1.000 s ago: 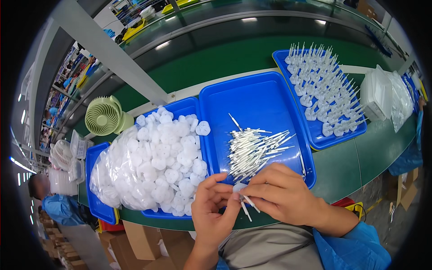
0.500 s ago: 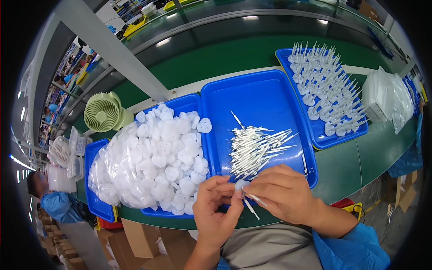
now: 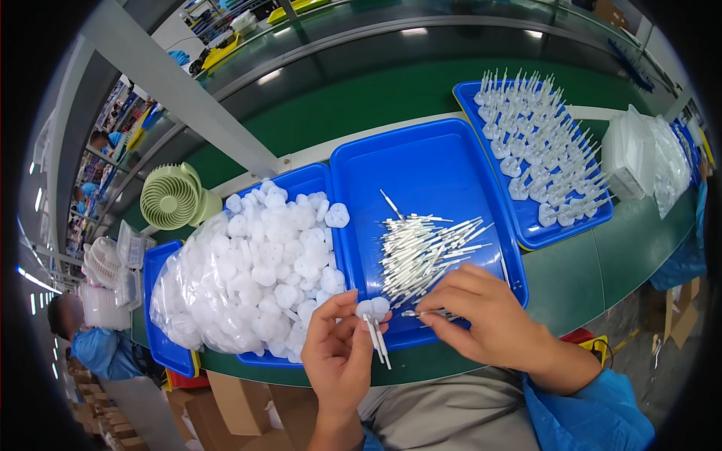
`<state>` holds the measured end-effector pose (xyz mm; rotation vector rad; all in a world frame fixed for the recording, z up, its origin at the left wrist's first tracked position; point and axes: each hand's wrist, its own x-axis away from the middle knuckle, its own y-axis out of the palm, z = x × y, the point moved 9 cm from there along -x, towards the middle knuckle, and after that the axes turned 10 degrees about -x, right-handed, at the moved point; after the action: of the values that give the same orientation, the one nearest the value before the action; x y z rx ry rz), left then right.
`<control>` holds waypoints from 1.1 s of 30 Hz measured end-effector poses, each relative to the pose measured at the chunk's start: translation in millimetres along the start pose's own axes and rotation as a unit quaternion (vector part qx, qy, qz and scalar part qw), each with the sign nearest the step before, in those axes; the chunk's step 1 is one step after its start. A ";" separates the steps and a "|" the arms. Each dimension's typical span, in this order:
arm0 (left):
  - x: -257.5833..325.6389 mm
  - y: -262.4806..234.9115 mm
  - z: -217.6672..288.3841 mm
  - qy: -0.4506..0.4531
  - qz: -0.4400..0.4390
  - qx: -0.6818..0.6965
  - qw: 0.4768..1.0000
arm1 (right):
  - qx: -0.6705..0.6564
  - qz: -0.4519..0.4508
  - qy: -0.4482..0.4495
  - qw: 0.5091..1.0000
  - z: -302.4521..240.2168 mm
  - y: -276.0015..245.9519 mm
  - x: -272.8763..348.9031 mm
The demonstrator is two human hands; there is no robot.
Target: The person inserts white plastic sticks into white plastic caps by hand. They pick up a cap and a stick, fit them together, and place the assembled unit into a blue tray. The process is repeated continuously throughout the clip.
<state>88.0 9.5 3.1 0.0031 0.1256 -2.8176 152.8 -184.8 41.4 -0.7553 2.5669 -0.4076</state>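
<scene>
At the near edge of the middle blue tray (image 3: 414,165), the left hand (image 3: 335,349) clamps a translucent lobed piece (image 3: 380,307) with white rods (image 3: 379,346). Just right, the right hand (image 3: 492,316) pinches a slim rod (image 3: 410,313) between its fingertips.

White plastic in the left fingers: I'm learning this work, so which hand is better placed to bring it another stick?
Probably the right hand: it seems to pinch a stick close by, while the left hand holds the plastic.
</scene>
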 end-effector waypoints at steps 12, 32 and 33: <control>6.8 10.2 -4.0 -0.013 -0.048 0.019 0.999 | -0.087 -0.006 0.094 0.992 6.5 13.7 8.6; 7.7 1.4 0.0 0.044 -0.042 -0.023 0.998 | -0.137 -0.012 0.139 0.981 13.8 12.6 7.8; 7.9 1.7 0.2 0.048 -0.046 -0.030 0.997 | -0.139 -0.016 0.142 0.980 13.7 13.2 7.8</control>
<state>81.1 5.4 3.0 0.1225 0.2380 -2.9056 147.6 -180.7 21.9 -0.8918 2.9242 -0.1769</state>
